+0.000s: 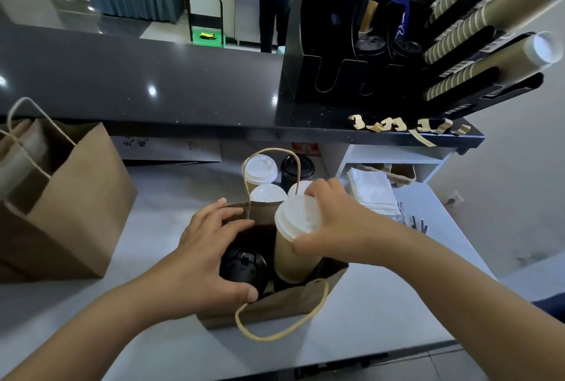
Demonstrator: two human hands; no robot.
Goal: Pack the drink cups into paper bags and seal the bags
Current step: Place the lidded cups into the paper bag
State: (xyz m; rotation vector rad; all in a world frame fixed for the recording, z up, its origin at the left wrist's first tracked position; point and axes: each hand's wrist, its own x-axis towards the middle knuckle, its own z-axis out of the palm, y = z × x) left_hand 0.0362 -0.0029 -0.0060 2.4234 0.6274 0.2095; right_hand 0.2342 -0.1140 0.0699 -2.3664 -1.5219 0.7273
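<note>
An open brown paper bag with twine handles stands on the white counter in front of me. A cup with a black lid sits inside it on the left. My left hand grips the bag's left rim, with the thumb on the near edge beside that cup. My right hand holds a tan paper cup with a white lid by its lid; the cup stands partly down in the bag's right side. Behind the bag stand three white-lidded cups and one black-lidded cup.
A second brown paper bag stands at the left. A dark raised counter holds a black cup and lid rack and curled paper stickers. Napkins and straws lie at right. A person stands far behind.
</note>
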